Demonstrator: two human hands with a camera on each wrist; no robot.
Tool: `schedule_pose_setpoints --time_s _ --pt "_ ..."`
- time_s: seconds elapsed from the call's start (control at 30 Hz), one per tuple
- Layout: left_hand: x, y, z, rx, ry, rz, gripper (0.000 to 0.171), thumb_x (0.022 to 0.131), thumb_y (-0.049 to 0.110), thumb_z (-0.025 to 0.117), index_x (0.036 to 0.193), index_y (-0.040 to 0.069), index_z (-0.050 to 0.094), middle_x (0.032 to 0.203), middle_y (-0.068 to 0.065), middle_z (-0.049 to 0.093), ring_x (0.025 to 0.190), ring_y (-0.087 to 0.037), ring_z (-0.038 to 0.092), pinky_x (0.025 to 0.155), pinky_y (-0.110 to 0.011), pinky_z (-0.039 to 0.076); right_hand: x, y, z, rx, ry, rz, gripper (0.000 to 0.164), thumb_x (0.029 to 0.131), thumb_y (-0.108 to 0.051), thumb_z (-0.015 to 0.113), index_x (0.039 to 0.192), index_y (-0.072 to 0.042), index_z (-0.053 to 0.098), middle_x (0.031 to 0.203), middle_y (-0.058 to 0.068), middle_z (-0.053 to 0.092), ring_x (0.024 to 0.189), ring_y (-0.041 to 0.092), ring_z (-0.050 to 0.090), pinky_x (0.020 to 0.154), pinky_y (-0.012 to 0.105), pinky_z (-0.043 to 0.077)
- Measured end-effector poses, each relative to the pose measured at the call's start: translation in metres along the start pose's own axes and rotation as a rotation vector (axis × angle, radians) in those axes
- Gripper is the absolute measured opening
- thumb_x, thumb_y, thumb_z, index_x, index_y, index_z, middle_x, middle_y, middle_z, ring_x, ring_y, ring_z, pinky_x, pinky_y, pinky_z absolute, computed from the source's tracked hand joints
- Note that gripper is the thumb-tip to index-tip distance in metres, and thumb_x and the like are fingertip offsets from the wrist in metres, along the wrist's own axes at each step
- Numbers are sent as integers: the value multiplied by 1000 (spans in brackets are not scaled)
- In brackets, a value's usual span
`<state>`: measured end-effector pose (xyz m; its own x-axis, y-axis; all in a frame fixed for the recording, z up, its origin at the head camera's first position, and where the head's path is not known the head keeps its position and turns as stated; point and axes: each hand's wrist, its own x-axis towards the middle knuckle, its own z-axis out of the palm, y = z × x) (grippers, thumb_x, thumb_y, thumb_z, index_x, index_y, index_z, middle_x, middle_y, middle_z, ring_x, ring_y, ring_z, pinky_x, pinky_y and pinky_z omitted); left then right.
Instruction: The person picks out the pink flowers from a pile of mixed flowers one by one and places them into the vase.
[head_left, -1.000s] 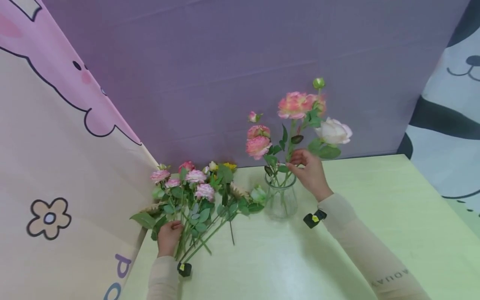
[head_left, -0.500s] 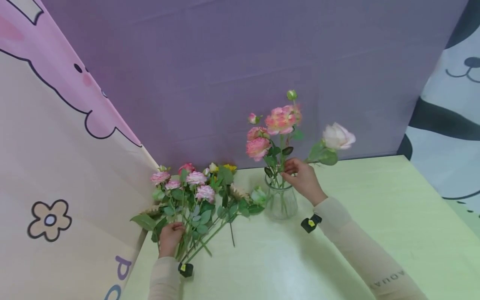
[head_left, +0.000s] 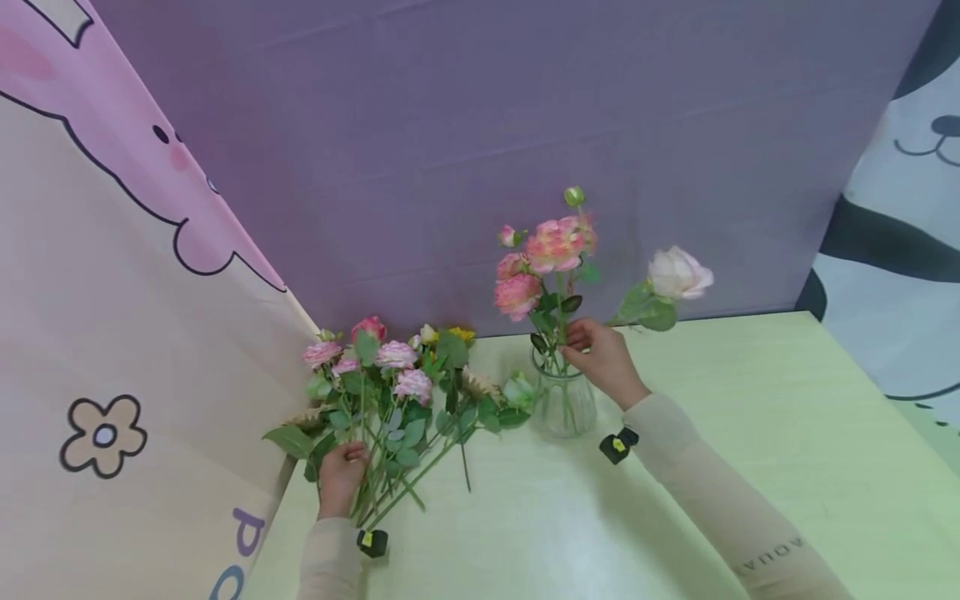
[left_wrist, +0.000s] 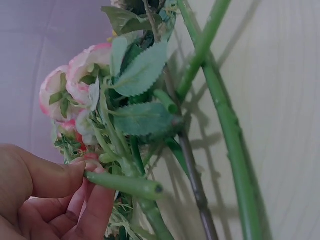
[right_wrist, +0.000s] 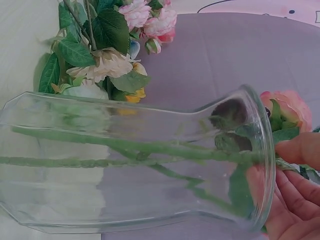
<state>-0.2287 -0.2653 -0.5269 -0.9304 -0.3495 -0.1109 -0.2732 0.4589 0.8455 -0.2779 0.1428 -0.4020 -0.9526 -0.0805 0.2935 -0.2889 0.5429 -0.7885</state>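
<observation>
Basically, right hand (head_left: 603,358) pinches pink ranunculus stem (head_left: 561,302) just above glass vase (right_wrist: 150,207), likely steadying it upright; left hand (head_left: 342,482) pinches green stem (left_wrist: 127,186).

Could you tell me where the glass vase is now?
In the head view, the glass vase stands on the table, right of centre, between the heap of flowers and the right hand near its rim.
</observation>
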Motion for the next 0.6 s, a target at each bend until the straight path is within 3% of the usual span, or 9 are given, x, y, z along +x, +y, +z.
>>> schedule_pose_setpoints --time_s 0.27,0.6 --pt "-6 11 2 -7 47 8 27 89 1 57 114 -11 58 107 -27 59 77 -24 59 59 -30 52 2 1 2 -22 -15 -5 21 85 -4 65 103 7 61 95 20 67 85 30 64 75 39 55" --pt "-12 15 5 -62 50 2 27 90 0 56 115 -8 57 110 -24 58 88 -28 60 63 -28 53 1 -2 4 -72 -29 -22 22 84 -4 64 102 9 62 93 22 67 82 32 66 73 39 56"
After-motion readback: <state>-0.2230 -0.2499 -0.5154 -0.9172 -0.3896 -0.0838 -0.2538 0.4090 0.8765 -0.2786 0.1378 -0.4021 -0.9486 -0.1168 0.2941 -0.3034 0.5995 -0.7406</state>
